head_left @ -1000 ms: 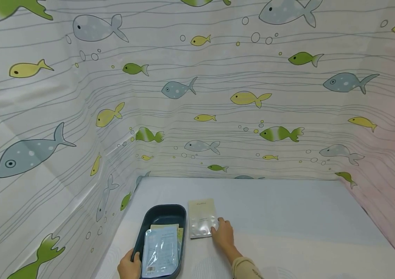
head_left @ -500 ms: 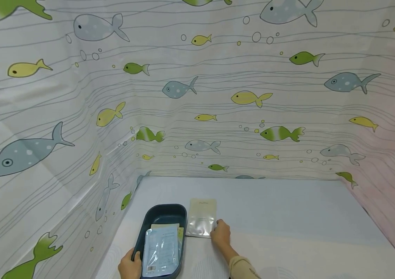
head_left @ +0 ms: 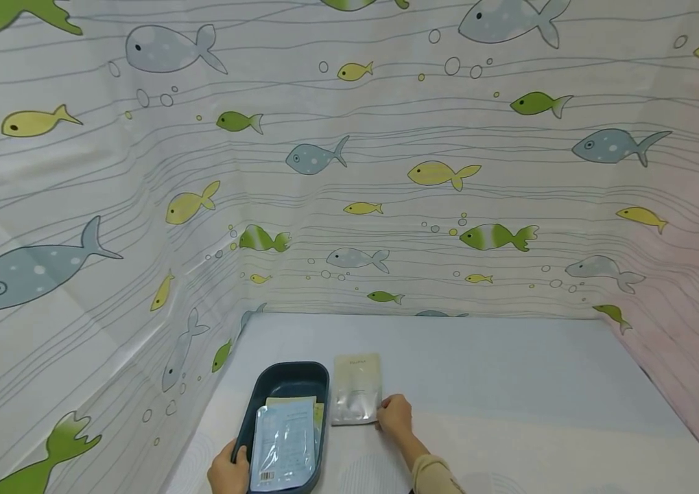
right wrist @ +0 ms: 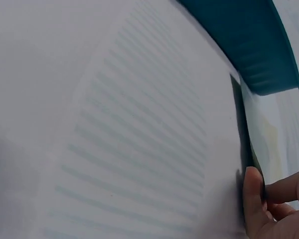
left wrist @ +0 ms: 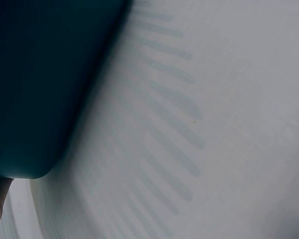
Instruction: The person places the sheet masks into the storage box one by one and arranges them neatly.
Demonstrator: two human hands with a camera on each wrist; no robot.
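Observation:
A dark teal oblong tray [head_left: 293, 369] stands on the table at the left of the head view. My left hand [head_left: 229, 471] grips its left rim, thumb over the edge. Inside the tray lies a light blue glossy packet [head_left: 284, 446], on top of yellowish packets [head_left: 320, 415] that it mostly hides. Just right of the tray is a flat cream-and-silver pouch [head_left: 357, 389]. My right hand [head_left: 396, 417] pinches the pouch's right edge near the lower corner. In the right wrist view, thumb and fingers hold that edge, raised slightly off the table beside the tray's wall.
The white table [head_left: 510, 384] reaches back to a fish-printed curtain [head_left: 423, 226], which also hangs along both sides. The left side curtain [head_left: 195, 384] comes close to the tray. Pale striped patterns mark the tabletop near its front.
My right fingers have curled in from lying over the pouch's edge to pinching it. The pouch shifted and tilted slightly. My left hand and the tray have stayed put.

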